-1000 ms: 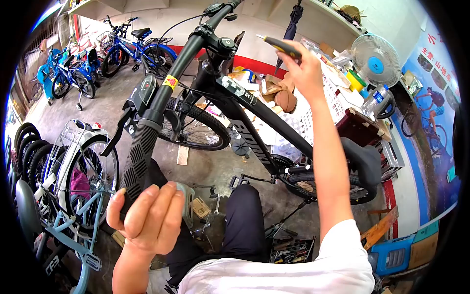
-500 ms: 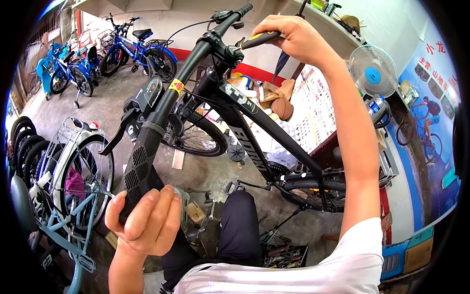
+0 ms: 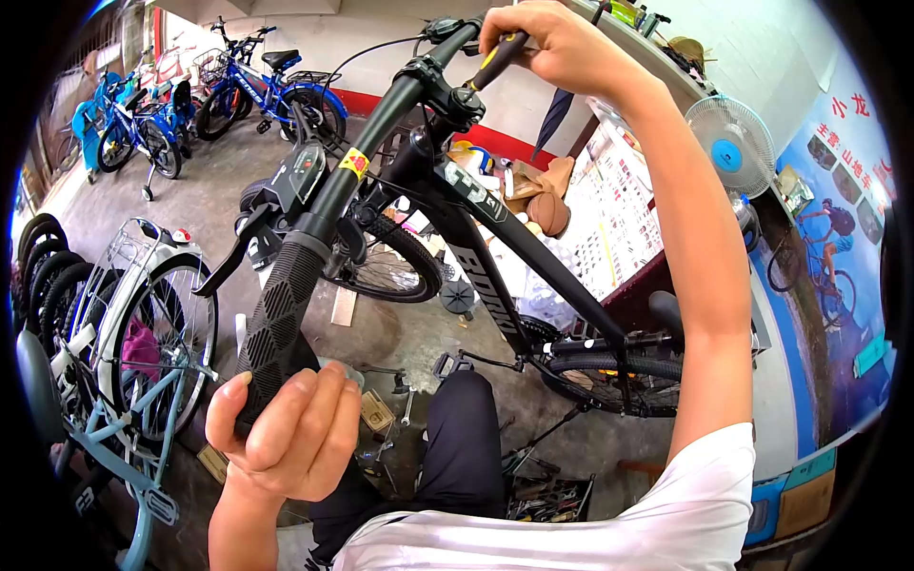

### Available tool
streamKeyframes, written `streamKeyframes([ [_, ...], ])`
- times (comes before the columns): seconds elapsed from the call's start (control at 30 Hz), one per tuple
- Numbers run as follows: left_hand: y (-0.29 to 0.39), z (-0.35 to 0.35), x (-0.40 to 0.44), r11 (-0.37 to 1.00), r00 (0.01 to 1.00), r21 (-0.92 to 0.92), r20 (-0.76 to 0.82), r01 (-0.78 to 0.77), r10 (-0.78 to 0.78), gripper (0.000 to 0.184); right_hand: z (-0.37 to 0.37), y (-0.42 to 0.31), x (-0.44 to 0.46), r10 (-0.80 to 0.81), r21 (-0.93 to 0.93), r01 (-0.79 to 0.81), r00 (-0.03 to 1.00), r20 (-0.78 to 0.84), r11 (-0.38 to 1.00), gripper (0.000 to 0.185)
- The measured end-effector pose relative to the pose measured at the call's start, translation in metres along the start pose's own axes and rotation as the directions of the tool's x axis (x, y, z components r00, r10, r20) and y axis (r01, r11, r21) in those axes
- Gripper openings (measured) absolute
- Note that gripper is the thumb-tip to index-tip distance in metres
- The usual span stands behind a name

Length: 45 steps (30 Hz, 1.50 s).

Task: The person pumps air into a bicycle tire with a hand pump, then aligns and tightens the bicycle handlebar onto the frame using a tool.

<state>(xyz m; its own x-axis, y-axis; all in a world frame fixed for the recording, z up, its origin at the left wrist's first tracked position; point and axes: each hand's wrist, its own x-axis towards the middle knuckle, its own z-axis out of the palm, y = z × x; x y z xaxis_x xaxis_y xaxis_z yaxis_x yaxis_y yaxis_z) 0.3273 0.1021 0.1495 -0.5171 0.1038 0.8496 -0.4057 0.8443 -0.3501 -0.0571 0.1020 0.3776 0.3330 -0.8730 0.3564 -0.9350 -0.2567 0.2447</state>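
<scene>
A black bicycle (image 3: 490, 285) stands in front of me, its handlebar (image 3: 376, 128) running from lower left to top centre. My left hand (image 3: 290, 433) is closed around the near end of the black rubber handlebar grip (image 3: 281, 314). Up at the stem (image 3: 459, 107), my right hand (image 3: 562, 48) grips the black-and-yellow handle of a screwdriver-like tool (image 3: 500, 62). Its tip meets the top of the stem; the exact bit is too small to make out. Beside the grip sit the brake lever (image 3: 228, 257) and a shifter (image 3: 303, 176).
Blue bicycles (image 3: 276, 95) stand at the back left, with a white bicycle (image 3: 162, 295) and several tyres (image 3: 43, 257) nearer. Tools, including a wrench (image 3: 407, 407), lie on the floor near a tool tray (image 3: 552, 500). A fan (image 3: 728, 143) and basketball (image 3: 547, 214) are right.
The tool's handle has swung from nearly level to a steeper slant, and my right hand has risen slightly with it. My left hand remains on the grip.
</scene>
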Motion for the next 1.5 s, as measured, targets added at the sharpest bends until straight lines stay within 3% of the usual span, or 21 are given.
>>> streamKeyframes([
  [0.13, 0.0, 0.001, -0.001, 1.0, 1.0, -0.004, -0.01, 0.002, -0.002, 0.004, 0.006, -0.004, -0.007, 0.081, 0.032, -0.081, 0.997, -0.019, 0.996, 0.024],
  [0.27, 0.001, 0.002, 0.0, 1.0, 1.0, -0.002, -0.014, 0.01, -0.011, 0.005, 0.015, 0.011, -0.01, 0.026, 0.059, -0.021, 0.996, -0.083, 0.998, 0.028],
  [0.37, 0.003, 0.002, 0.001, 1.0, 1.0, -0.005, -0.018, 0.022, -0.022, 0.005, 0.016, 0.007, -0.01, 0.102, 0.067, -0.099, 0.993, -0.052, 0.993, 0.037],
  [0.43, 0.004, 0.002, 0.001, 1.0, 0.999, 0.0, -0.009, 0.03, -0.03, 0.004, 0.012, -0.01, -0.006, 0.182, 0.315, -0.153, 0.981, -0.064, 0.937, 0.033],
  [1.03, 0.009, 0.001, 0.002, 0.999, 0.999, 0.006, -0.003, 0.042, -0.042, 0.012, 0.025, -0.007, -0.014, 0.18, 0.613, -0.121, 0.983, -0.036, 0.78, 0.046],
  [1.07, 0.009, 0.001, 0.002, 0.999, 0.999, 0.004, -0.004, 0.042, -0.042, 0.012, 0.027, -0.003, -0.017, 0.182, 0.613, -0.122, 0.983, -0.035, 0.781, 0.046],
  [1.17, 0.006, 0.001, 0.001, 0.999, 0.999, 0.009, -0.01, 0.041, -0.041, 0.011, 0.035, 0.015, -0.026, 0.009, 0.451, 0.077, 0.983, -0.186, 0.889, 0.052],
  [1.2, 0.005, 0.0, 0.0, 1.0, 1.0, -0.008, -0.012, 0.027, -0.028, 0.01, 0.036, 0.023, -0.026, 0.029, 0.385, 0.007, 0.996, -0.086, 0.923, 0.073],
  [1.23, 0.003, -0.001, 0.0, 1.0, 1.0, -0.025, -0.014, 0.012, -0.013, 0.009, 0.037, 0.03, -0.028, 0.051, 0.334, -0.033, 0.998, -0.044, 0.942, 0.064],
  [1.3, 0.002, -0.005, 0.0, 1.0, 1.0, -0.03, -0.01, 0.011, -0.011, 0.009, 0.043, 0.056, -0.029, -0.043, 0.045, 0.048, 0.993, -0.111, 0.998, 0.057],
  [1.33, 0.002, -0.007, 0.001, 0.998, 1.0, -0.057, 0.01, 0.009, -0.008, 0.008, 0.044, 0.061, -0.029, -0.003, 0.112, 0.014, 0.995, -0.096, 0.994, 0.055],
  [1.43, -0.006, -0.01, -0.002, 0.997, 1.0, -0.079, 0.009, 0.001, -0.001, 0.009, 0.033, 0.072, -0.027, -0.073, 0.077, 0.077, 0.996, -0.046, 0.994, 0.055],
  [1.5, -0.014, -0.018, 0.0, 0.954, 1.0, -0.301, 0.019, -0.015, 0.022, 0.009, 0.026, 0.071, -0.027, -0.041, 0.088, 0.042, 0.999, -0.017, 0.995, 0.053],
])
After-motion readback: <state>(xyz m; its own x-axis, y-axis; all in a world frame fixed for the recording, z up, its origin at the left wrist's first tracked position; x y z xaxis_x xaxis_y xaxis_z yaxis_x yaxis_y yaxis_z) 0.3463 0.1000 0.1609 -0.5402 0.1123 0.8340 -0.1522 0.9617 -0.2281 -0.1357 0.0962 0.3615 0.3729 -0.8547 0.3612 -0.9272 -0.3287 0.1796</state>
